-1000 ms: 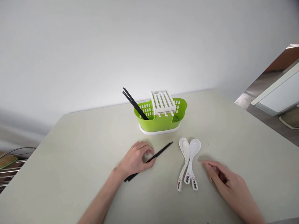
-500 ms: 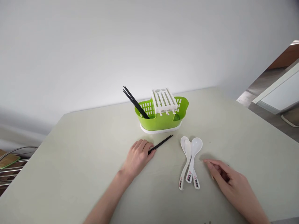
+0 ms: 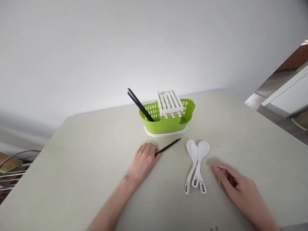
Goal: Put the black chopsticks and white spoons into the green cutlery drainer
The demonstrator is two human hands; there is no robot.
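Observation:
My left hand (image 3: pixel 143 159) is closed over a pair of black chopsticks (image 3: pixel 169 146) lying on the pale table (image 3: pixel 72 166); only their far ends stick out toward a green cutlery basket (image 3: pixel 166 123). The basket has a white slotted insert (image 3: pixel 169 102) and holds two more black chopsticks (image 3: pixel 140 104) leaning left. Three white ceramic spoons (image 3: pixel 196 163) lie fanned together in front of the basket, to the right. My right hand (image 3: pixel 237 189) rests on the table just right of the spoon handles, fingers loosely curled, nothing in it.
A grey wall stands behind the table. A metal rack (image 3: pixel 12 173) with a green-edged board shows at the lower left beyond the table edge. At the right, past the table corner, are a floor and a white cabinet (image 3: pixel 286 96).
My left hand has slid forward along the chopsticks and closed over them, pushing them toward the basket; their near ends are now hidden under the hand. My right hand has barely moved.

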